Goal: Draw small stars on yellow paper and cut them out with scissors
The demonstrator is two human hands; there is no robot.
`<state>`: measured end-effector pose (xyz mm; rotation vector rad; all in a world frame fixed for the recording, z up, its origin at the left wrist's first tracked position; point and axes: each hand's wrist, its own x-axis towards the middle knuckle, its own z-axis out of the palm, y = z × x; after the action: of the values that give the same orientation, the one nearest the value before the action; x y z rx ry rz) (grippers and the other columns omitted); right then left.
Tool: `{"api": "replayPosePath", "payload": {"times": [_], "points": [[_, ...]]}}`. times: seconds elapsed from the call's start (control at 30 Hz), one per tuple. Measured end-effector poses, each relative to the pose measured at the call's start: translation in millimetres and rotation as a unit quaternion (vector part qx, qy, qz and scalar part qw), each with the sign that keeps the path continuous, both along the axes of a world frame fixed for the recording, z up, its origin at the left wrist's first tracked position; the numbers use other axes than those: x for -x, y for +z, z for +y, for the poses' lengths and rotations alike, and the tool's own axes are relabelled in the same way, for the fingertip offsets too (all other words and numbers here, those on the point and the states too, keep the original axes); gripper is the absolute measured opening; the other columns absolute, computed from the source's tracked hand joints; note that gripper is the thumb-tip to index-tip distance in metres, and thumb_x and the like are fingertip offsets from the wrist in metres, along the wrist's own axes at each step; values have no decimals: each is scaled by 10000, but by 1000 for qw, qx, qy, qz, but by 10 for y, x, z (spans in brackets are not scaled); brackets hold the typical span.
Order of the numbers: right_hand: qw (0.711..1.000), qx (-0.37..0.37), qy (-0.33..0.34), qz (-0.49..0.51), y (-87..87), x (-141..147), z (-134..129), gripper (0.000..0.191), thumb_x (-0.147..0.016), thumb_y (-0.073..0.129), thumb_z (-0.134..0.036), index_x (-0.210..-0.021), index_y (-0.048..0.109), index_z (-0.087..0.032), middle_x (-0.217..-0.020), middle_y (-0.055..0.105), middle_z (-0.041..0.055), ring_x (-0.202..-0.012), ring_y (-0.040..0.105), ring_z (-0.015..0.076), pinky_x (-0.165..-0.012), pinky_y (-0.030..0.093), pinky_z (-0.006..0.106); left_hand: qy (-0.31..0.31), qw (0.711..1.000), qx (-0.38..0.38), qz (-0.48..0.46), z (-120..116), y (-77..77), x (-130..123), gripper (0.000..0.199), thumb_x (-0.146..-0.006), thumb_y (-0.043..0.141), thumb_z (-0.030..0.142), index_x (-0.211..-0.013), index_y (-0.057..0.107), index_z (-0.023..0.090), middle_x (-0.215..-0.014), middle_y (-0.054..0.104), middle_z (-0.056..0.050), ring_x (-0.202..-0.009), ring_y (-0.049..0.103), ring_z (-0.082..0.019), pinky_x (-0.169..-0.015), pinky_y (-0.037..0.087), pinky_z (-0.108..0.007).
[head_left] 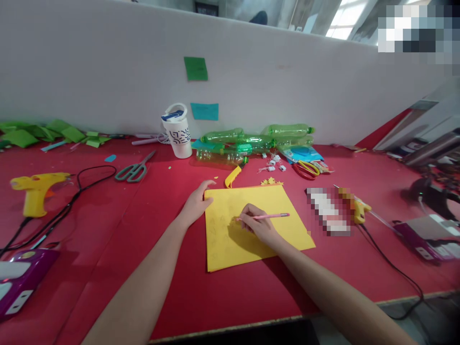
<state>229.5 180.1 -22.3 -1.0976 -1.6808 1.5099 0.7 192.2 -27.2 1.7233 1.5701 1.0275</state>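
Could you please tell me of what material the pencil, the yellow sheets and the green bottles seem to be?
Pink pencil: likely painted wood, though plastic is possible; its smooth shaft leaves this open. Yellow sheets: probably paper or thin card, matte, with thin, flat edges. Green bottles: apparently translucent plastic, glossy, with bright highlights along their sides.

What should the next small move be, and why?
Probably a short stroke with the pink pencil: the right hand holds its tip at the yellow paper, where faint marks show, and the left hand rests at the paper's upper-left corner.
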Motion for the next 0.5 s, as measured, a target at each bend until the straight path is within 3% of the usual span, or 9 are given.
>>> {"api": "replayPosePath", "payload": {"times": [0.1, 0.2, 0.33, 0.5], "points": [[999, 24, 25, -7, 45, 13, 17, 173, -846, 462, -293, -707, 476, -190, -514, 524, -37, -427, 424, 87, -413, 304, 195, -40, 999, -9, 15, 26, -15, 36, 318, -766, 446, 148, -1040, 592, 218, -1004, 516, -34, -894, 526, -175, -779, 429, -292], [997, 34, 60, -25, 41, -45, -20, 78, -814, 502, -254, -769, 478, -196, -524, 521, -47, -435, 440, 91, -422, 308, 192, -47, 999, 2, 23, 43, -50, 39, 262, -797, 415, 166, -885, 659, 199, -949, 482, -37, -846, 532, -159, -749, 440, -277], [995, -22, 89, -39, -2, -120, -66, 58, -732, 542, -159, -766, 503, -184, -607, 515, -37, -526, 451, 95, -489, 329, 198, -48, 998, 14, 47, 45, -98, 29, 306, -793, 405, 153, -965, 648, 223, -995, 464, -37, -888, 530, -158, -791, 449, -286], [988, -64, 108, -90, -38, -119, -85, 75, -716, 530, -121, -676, 498, -177, -560, 477, -47, -505, 394, 83, -471, 290, 189, -59, 990, -10, 127, 36, -113, 14, 345, -690, 593, 224, -1034, 614, 239, -1110, 402, -50, -1105, 435, -231, -1009, 339, -371]]}}
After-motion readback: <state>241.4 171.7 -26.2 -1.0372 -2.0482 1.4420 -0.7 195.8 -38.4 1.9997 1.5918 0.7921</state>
